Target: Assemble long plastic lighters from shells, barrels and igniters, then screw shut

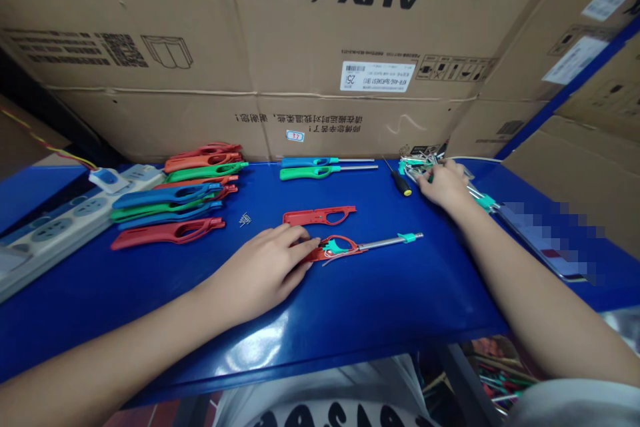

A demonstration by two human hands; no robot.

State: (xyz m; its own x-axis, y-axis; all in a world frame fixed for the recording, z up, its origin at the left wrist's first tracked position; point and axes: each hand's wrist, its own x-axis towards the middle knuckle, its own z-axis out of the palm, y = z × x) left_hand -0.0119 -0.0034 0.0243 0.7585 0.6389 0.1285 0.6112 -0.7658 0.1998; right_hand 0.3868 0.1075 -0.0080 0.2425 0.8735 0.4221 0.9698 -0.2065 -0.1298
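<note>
My left hand (pixel 270 260) is closed around the handle end of an orange-red gas lighter half-shell (pixel 354 246) lying on the blue table. A green trigger (pixel 331 247), a thin wire and a metal tube (pixel 383 242) with a green piece near its tip sit in it. Just behind lies a matching red half-shell (pixel 320 216). My right hand (pixel 449 185) reaches into a pile of small metal and green parts (pixel 414 163) at the back right. Its fingers are bent down among the parts, and what they pinch is hidden.
Lighter shells (pixel 170 232) in several colours are stacked at left beside a white power strip (pixel 85 210). Small screws (pixel 245 219) lie nearby. Two lighters with tubes (pixel 305 173), a screwdriver (pixel 400 183) and a phone-like slab (pixel 543 240) are also on the table. Cardboard (pixel 280 40) walls the back.
</note>
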